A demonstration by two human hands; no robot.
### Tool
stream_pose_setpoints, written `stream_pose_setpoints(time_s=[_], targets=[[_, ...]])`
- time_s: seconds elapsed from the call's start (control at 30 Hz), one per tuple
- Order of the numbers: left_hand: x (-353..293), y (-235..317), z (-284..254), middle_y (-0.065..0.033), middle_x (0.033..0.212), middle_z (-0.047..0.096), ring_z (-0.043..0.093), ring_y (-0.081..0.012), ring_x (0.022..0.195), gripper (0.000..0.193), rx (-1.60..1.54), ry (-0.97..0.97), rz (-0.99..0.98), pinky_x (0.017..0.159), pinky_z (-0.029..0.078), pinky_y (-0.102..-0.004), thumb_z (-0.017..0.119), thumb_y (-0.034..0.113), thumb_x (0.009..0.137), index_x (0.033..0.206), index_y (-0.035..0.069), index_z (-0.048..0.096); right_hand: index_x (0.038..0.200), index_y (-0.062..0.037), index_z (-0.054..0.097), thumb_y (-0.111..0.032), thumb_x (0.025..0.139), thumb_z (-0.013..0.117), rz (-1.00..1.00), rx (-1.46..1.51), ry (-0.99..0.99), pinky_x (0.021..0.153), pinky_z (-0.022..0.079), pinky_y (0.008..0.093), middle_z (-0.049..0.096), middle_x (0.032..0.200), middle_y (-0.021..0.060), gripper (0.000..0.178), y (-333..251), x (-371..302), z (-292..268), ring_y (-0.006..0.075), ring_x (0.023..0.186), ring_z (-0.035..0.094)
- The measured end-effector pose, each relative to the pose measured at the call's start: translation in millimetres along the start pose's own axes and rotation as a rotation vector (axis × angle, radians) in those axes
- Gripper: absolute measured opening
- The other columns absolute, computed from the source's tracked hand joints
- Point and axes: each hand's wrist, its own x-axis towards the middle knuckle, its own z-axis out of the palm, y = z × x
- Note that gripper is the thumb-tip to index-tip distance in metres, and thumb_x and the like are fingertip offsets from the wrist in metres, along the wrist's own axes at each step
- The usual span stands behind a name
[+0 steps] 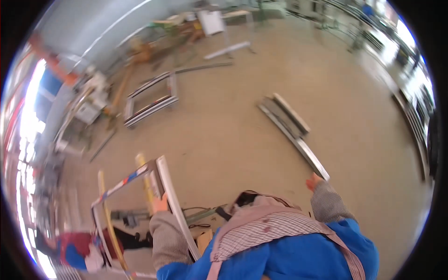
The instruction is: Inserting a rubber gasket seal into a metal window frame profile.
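Here the left hand (pixel 161 204) is raised in front of the chest, sleeve bent at the elbow, fingers wrapped around the right-hand bar of a metal frame (pixel 140 186) that stands tilted at the near left. The frame's far corner carries coloured tape (red and blue, blurred). The right hand (pixel 313 182) reaches out to the right, arm extended, and touches the near end of a long metal bar (pixel 298 142) lying on the floor (pixel 233 126); whether it grips is hard to tell. Beside that bar lies a short bundle of bars (pixel 287 114). Farther left, another frame (pixel 151 100) rests flat.
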Motion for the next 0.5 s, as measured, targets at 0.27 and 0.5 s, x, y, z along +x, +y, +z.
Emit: stream_pose_setpoints(time_s=[0.27,0.5], targets=[[22,33,35,-0.0274,0.111,0.050,0.048,-0.0387,0.104,0.075,0.133,-0.010,-0.086,0.087,0.039,-0.0430,0.050,0.053,0.077,0.121,-0.005,0.035,0.126,-0.0179,0.036,-0.044,0.088,0.037,0.265,-0.030,-0.026,0.084,0.038,0.0459,0.046,0.124,0.0090,0.045,61,23,-30,0.0227,0.107,0.049],[-17,52,40,-0.0184,0.113,0.049,0.049,-0.0343,0.101,0.068,0.189,0.260,-0.061,0.079,0.042,-0.0436,0.063,0.040,0.069,0.121,0.006,0.035,0.129,-0.0039,0.030,-0.037,0.092,0.025,0.297,-0.435,-0.127,0.093,0.035,0.0382,0.041,0.129,0.0121,0.050,44,-2,-19,0.0243,0.114,0.044]])
